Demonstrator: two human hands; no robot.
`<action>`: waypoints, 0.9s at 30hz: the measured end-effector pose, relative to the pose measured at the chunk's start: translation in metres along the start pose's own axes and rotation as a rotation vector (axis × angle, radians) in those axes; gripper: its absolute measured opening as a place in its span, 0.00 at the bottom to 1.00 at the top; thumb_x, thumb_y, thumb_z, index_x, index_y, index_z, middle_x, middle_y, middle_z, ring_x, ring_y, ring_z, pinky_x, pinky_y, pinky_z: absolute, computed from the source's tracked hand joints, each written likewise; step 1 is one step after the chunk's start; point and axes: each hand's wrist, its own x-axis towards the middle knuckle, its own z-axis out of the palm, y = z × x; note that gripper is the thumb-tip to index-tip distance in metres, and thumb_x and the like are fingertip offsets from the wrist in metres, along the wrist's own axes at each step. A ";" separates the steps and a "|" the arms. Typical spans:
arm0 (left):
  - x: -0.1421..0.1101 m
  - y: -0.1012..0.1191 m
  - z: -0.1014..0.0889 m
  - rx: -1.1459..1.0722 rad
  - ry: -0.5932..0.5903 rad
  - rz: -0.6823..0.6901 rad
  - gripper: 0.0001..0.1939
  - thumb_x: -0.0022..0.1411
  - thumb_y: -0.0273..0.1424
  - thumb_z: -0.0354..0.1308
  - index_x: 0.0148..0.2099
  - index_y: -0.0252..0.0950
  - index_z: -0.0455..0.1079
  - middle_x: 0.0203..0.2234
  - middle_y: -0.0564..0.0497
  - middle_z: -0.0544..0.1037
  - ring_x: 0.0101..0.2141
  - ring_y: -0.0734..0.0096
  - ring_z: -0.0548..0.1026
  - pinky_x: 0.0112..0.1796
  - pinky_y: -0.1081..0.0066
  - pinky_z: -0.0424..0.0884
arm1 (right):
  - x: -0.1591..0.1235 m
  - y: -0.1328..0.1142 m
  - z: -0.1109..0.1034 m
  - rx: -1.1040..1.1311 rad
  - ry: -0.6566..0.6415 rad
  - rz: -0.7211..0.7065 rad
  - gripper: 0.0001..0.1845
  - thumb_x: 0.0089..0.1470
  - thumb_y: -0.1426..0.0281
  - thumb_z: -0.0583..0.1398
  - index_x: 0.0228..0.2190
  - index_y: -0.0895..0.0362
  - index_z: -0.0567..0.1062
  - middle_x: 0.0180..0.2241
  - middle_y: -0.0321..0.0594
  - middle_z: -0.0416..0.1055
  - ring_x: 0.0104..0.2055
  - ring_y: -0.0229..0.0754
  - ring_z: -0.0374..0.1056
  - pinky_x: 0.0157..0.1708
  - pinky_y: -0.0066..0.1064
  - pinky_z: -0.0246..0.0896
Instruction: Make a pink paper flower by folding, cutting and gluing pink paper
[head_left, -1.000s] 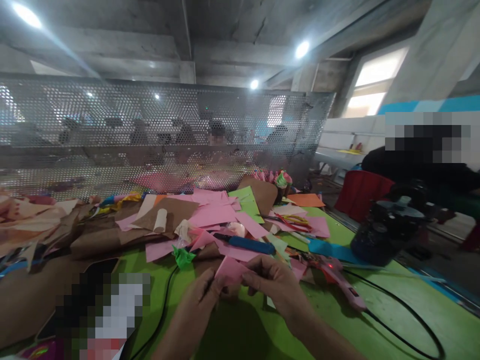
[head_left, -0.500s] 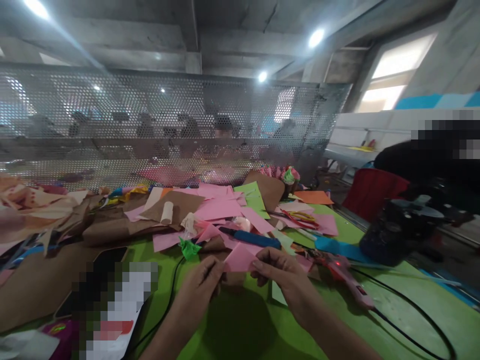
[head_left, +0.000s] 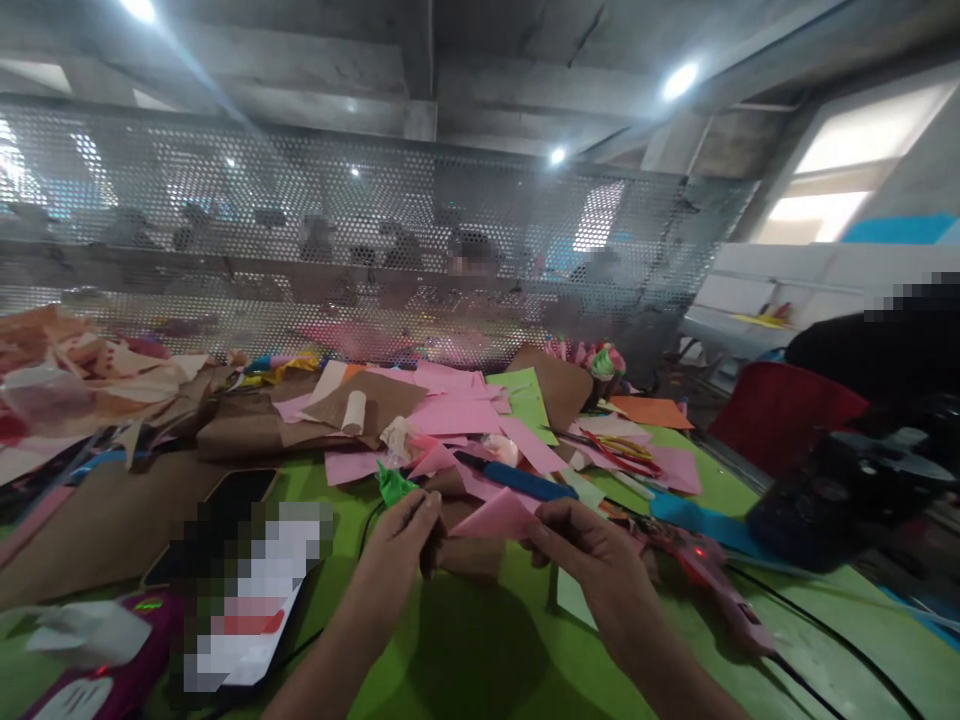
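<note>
A small piece of pink paper [head_left: 496,516], folded to a pointed shape, is held above the green table between my hands. My right hand [head_left: 583,540] pinches its right end between thumb and fingers. On the other side, my left hand [head_left: 405,528] is closed, its fingertips at the paper's left point; I cannot tell whether they grip it. Just beyond the paper lies a blue-handled tool [head_left: 525,480]. A crumpled green piece [head_left: 393,484] is close behind my left hand. Brown paper [head_left: 472,557] shows below the pink piece.
Pink sheets [head_left: 454,415] and brown paper are heaped along a perforated metal screen [head_left: 360,220]. Yellow-handled scissors [head_left: 626,447] and a pink glue gun [head_left: 724,590] with a cord lie right. Left are a phone [head_left: 238,495] and a purple device [head_left: 124,665]. A person sits far right.
The pink paper has gone from a flatter piece to a narrower, pointed fold. My hands have moved slightly apart. The whole view has shifted, with things now farther right.
</note>
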 end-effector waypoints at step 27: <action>-0.016 -0.014 0.015 0.602 -0.176 0.293 0.11 0.65 0.40 0.50 0.35 0.43 0.71 0.22 0.51 0.75 0.23 0.63 0.70 0.25 0.70 0.53 | -0.008 -0.002 0.015 -0.019 -0.099 0.060 0.16 0.49 0.55 0.65 0.28 0.57 0.78 0.24 0.34 0.69 0.26 0.36 0.62 0.26 0.26 0.56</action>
